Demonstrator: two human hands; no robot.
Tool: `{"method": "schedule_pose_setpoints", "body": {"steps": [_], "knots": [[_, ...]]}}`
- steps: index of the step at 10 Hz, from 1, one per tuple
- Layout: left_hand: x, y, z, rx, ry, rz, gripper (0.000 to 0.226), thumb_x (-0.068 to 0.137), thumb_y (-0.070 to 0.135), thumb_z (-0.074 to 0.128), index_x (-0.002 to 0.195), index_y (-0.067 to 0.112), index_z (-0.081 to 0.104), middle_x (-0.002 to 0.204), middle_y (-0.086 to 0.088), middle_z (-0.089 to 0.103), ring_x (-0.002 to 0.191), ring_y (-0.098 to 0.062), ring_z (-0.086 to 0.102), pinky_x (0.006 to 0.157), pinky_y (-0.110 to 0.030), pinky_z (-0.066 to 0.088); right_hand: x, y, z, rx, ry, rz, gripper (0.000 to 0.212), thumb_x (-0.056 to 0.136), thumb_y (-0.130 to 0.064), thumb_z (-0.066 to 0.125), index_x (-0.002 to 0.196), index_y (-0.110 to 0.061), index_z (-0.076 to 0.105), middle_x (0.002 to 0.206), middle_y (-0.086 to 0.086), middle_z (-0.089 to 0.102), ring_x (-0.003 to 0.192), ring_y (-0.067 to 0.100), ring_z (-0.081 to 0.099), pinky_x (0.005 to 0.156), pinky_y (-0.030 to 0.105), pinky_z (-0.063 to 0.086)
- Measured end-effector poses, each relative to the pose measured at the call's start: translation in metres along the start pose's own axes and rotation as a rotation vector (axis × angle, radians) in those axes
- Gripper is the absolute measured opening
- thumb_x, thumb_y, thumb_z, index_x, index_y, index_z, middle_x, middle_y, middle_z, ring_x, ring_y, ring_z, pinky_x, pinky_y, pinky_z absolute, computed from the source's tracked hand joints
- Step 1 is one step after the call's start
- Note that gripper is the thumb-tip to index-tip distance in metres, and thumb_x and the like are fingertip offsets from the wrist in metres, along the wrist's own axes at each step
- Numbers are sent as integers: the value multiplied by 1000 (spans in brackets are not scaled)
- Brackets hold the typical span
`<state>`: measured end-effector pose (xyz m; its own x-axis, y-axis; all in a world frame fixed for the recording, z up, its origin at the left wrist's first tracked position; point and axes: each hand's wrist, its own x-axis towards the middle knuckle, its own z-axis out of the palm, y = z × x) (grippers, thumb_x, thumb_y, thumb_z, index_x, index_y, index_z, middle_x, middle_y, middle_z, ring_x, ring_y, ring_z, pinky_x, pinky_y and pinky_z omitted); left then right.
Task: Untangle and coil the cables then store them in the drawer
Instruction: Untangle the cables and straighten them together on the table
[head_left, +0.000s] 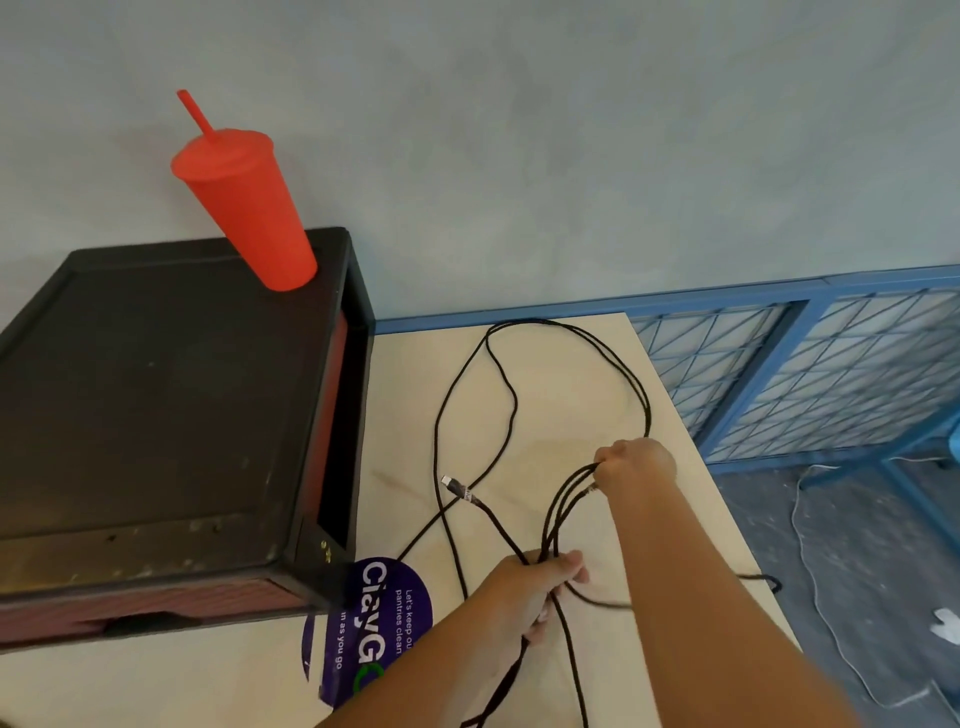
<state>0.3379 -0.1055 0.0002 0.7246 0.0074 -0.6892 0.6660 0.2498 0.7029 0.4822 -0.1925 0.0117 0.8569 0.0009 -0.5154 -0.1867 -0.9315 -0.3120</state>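
Long black braided cables (522, 374) lie in big loops across the pale table (415, 395). My left hand (530, 587) grips a bundle of several strands near the table's front. A little farther back and to the right, my right hand (636, 462) grips the same strands where they bend. A silver plug end (453, 484) of one cable lies loose on the table between the loops. The black drawer unit (156, 395) with a red drawer front (156, 605) stands on the left, and its drawer looks closed.
A red tumbler with a straw (244, 202) stands on the drawer unit's back right corner. A purple round sticker (374, 623) is on the table by the unit. Blue metal mesh frames (789, 374) and a thin white cable (810, 571) are on the floor to the right.
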Motion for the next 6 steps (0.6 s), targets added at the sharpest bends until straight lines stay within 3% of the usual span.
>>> {"method": "schedule_pose_setpoints", "body": {"steps": [1, 2, 3, 4, 5, 6], "knots": [[-10, -7, -13, 65, 9, -53, 33, 85, 29, 63, 53, 20, 67, 53, 3, 35, 43, -8, 28, 42, -19, 19, 34, 16, 7, -840, -29, -198, 75, 76, 0, 62, 143, -15, 32, 148, -1, 31, 137, 23, 30, 88, 9, 30], [-20, -19, -23, 87, -42, -120, 39, 88, 25, 59, 50, 21, 63, 49, 5, 50, 40, -5, 32, 39, -17, 19, 58, 25, 17, -543, 63, -137, 57, 85, -6, 48, 140, -18, 36, 141, 0, 38, 132, 21, 33, 100, 17, 34], [-25, -25, -25, 180, -39, -154, 34, 89, 24, 55, 56, 19, 57, 45, 6, 48, 39, -5, 33, 39, -17, 19, 58, 20, 14, 568, 105, 123, 27, 94, -12, 36, 117, 1, 42, 136, 19, 44, 103, 17, 53, 84, 25, 47], [-27, -28, -24, 260, -60, -183, 31, 87, 23, 54, 56, 17, 55, 50, 3, 44, 42, -7, 34, 39, -17, 21, 55, 23, 26, 1027, 141, 207, 34, 97, -13, 37, 124, 3, 48, 106, 25, 57, 75, 24, 55, 57, 29, 44], [-30, -32, -25, 345, -98, -201, 29, 84, 24, 52, 55, 19, 55, 54, 4, 51, 44, -6, 38, 40, -18, 25, 58, 40, 25, 758, 280, 150, 29, 98, -17, 36, 117, -1, 52, 92, 15, 54, 88, 33, 56, 70, 34, 45], [-35, -40, -24, 414, -96, -153, 31, 90, 27, 46, 60, 20, 52, 57, 7, 56, 42, -5, 40, 41, -17, 30, 52, 57, 19, 634, 259, 90, 32, 98, -21, 36, 118, -2, 52, 92, 15, 54, 89, 34, 55, 77, 41, 48]]}}
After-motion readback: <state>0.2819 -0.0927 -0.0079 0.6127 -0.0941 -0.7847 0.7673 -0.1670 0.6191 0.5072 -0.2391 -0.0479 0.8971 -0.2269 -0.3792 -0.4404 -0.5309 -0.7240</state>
